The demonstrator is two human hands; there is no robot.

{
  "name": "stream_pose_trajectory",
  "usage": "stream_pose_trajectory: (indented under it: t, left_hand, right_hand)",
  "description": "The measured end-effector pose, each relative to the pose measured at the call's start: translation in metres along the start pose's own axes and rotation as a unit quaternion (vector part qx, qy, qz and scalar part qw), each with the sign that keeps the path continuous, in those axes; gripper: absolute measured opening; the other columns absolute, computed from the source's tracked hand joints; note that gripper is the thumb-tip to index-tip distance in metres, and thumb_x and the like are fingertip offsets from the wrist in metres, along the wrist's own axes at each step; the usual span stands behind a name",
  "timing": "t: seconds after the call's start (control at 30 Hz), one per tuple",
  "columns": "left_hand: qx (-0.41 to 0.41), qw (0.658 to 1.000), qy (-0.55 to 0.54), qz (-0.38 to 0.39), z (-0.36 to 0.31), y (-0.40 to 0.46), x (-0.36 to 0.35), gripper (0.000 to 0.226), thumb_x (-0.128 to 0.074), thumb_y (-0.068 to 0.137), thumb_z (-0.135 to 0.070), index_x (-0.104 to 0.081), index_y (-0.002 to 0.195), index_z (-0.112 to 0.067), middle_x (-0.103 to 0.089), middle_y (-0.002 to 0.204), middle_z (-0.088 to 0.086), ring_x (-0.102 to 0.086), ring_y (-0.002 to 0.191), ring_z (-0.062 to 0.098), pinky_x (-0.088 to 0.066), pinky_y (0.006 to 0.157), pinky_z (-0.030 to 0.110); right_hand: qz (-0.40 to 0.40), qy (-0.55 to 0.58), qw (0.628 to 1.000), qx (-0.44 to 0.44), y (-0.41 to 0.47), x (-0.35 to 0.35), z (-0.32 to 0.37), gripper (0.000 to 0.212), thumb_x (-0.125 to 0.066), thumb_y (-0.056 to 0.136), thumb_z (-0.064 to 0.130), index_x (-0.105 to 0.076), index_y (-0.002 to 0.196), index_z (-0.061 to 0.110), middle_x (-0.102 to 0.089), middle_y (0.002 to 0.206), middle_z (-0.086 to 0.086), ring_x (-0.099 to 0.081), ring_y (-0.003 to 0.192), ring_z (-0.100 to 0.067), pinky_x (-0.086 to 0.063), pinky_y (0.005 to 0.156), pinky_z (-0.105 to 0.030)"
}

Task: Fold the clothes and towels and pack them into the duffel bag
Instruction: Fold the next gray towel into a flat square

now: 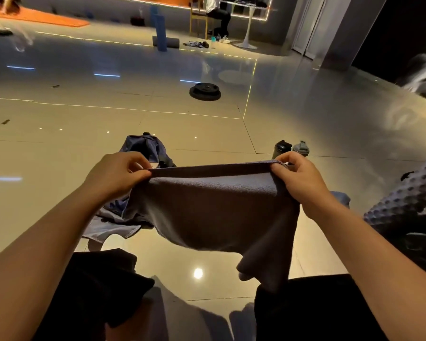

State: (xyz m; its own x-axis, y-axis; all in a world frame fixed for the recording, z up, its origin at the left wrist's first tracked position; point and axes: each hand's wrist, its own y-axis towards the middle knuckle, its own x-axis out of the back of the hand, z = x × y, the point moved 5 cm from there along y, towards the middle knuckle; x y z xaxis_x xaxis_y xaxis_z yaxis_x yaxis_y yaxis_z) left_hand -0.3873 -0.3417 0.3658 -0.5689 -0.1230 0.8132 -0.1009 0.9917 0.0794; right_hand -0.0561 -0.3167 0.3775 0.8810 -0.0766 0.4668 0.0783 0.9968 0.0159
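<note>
Head view, so here's how it sits: both hands are up in front of the person, pinching the top edge of a grey towel point(212, 207). Left hand point(116, 172) has thumb and fingers clamped on one corner, right hand point(298, 178) does the same on the other, and the edge is pulled taut between them. The rest of the towel hangs below the hands, lower edge uneven, one corner drooping down by the right knee.

Risk as I see it: that saggy corner could fold in crooked, and then the towel ends up lumpy. Those pinches also look light, so a quick shake might pull a corner free and drop it on the floor.

Just past the left hand lies the duffel point(145, 146), partly hidden behind it, and I can't tell whether it's open. Loose clothes point(111, 222) sit under the left wrist. Beyond the right hand stand two bottles point(290, 148), near enough that a swinging towel could knock them over.
</note>
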Motion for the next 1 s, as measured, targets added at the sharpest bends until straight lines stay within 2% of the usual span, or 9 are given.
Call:
stream_pose_trajectory:
  t: [0.1, 0.2, 0.27, 0.37, 0.57, 0.73, 0.8, 0.9, 1.0]
  left_hand:
    - [0.008, 1.0, -0.026, -0.01, 0.001, 0.001, 0.003, 0.008, -0.064, 0.09, -0.018, -0.063, 0.093, -0.025, -0.069, 0.103, 0.011, -0.061, 0.091, 0.024, -0.051, 0.086, 0.042]
    - [0.045, 0.988, -0.148, -0.022, 0.001, 0.002, 0.009, 0.023, -0.057, 0.093, -0.003, -0.065, 0.088, -0.024, -0.067, 0.097, 0.008, -0.061, 0.093, 0.025, -0.052, 0.085, 0.044]
    - [0.066, 0.968, -0.241, -0.031, 0.0, 0.003, 0.014, 0.034, -0.051, 0.093, 0.005, -0.065, 0.085, -0.024, -0.066, 0.092, 0.003, -0.061, 0.089, 0.022, -0.052, 0.082, 0.04]
    - [0.076, 0.952, -0.293, -0.043, -0.001, 0.003, 0.018, 0.029, -0.056, 0.091, 0.004, -0.065, 0.086, -0.023, -0.066, 0.094, 0.007, -0.061, 0.08, 0.018, -0.051, 0.071, 0.03]
    - [0.067, 0.98, -0.174, -0.065, 0.009, 0.007, 0.02, 0.013, -0.074, 0.082, -0.017, -0.066, 0.086, -0.026, -0.067, 0.094, 0.008, -0.061, 0.091, 0.024, -0.051, 0.085, 0.043]
    - [0.041, 0.993, 0.001, -0.109, 0.005, 0.009, 0.016, 0.011, -0.064, 0.089, -0.014, -0.068, 0.094, -0.023, -0.071, 0.102, 0.007, -0.061, 0.091, 0.022, -0.048, 0.084, 0.035]
    - [0.029, 0.993, 0.02, -0.112, -0.002, 0.008, 0.006, 0.014, -0.061, 0.091, -0.017, -0.067, 0.101, -0.024, -0.07, 0.105, 0.002, -0.063, 0.097, 0.021, -0.047, 0.083, 0.033]
    - [-0.02, 0.99, -0.138, 0.022, -0.036, -0.006, -0.035, 0.024, -0.068, 0.087, -0.032, -0.059, 0.11, -0.029, -0.063, 0.101, -0.008, -0.061, 0.094, 0.007, -0.048, 0.078, 0.021]
    - [-0.049, 0.946, -0.288, 0.14, -0.068, -0.02, -0.066, 0.033, -0.072, 0.083, -0.031, -0.059, 0.112, -0.031, -0.068, 0.104, -0.005, -0.064, 0.099, 0.004, -0.051, 0.087, 0.022]
  right_hand:
    - [0.018, 0.006, 1.0, 0.015, -0.001, 0.001, 0.001, 0.012, -0.053, 0.097, 0.03, -0.059, 0.103, 0.022, -0.063, 0.097, -0.003, -0.06, 0.088, -0.015, -0.05, 0.069, -0.026]
    - [0.034, 0.041, 0.998, 0.033, -0.005, 0.002, 0.004, 0.01, -0.052, 0.097, 0.025, -0.061, 0.097, 0.021, -0.063, 0.097, -0.006, -0.059, 0.089, -0.016, -0.05, 0.073, -0.028]
    - [0.039, 0.068, 0.996, 0.035, -0.006, 0.004, 0.005, 0.011, -0.052, 0.098, 0.021, -0.062, 0.095, 0.019, -0.063, 0.095, -0.007, -0.058, 0.089, -0.015, -0.049, 0.077, -0.031]
    - [0.043, 0.086, 0.995, 0.03, -0.006, 0.005, 0.006, 0.015, -0.049, 0.099, 0.02, -0.063, 0.095, 0.019, -0.063, 0.089, -0.001, -0.058, 0.083, -0.01, -0.048, 0.068, -0.023]
    - [-0.007, 0.049, 0.999, 0.009, 0.003, 0.011, -0.002, 0.014, -0.052, 0.098, 0.026, -0.064, 0.096, 0.02, -0.061, 0.093, 0.0, -0.054, 0.088, -0.014, -0.044, 0.07, -0.025]
    - [-0.027, -0.027, 0.998, 0.058, 0.004, 0.007, 0.002, 0.015, -0.055, 0.096, 0.032, -0.065, 0.095, 0.021, -0.064, 0.092, 0.001, -0.057, 0.086, -0.014, -0.046, 0.072, -0.031]
    - [-0.022, -0.031, 0.996, 0.086, -0.001, 0.0, 0.009, 0.013, -0.057, 0.095, 0.031, -0.066, 0.092, 0.023, -0.065, 0.088, 0.003, -0.06, 0.085, -0.014, -0.049, 0.074, -0.033]
    - [0.028, -0.033, 0.989, 0.145, -0.014, -0.027, 0.026, 0.011, -0.06, 0.093, 0.028, -0.068, 0.088, 0.024, -0.066, 0.081, 0.008, -0.06, 0.079, -0.006, -0.047, 0.071, -0.026]
    - [0.108, -0.109, 0.963, 0.223, -0.03, -0.06, 0.044, 0.01, -0.059, 0.093, 0.027, -0.067, 0.087, 0.028, -0.063, 0.084, 0.016, -0.058, 0.083, 0.0, -0.043, 0.069, -0.016]
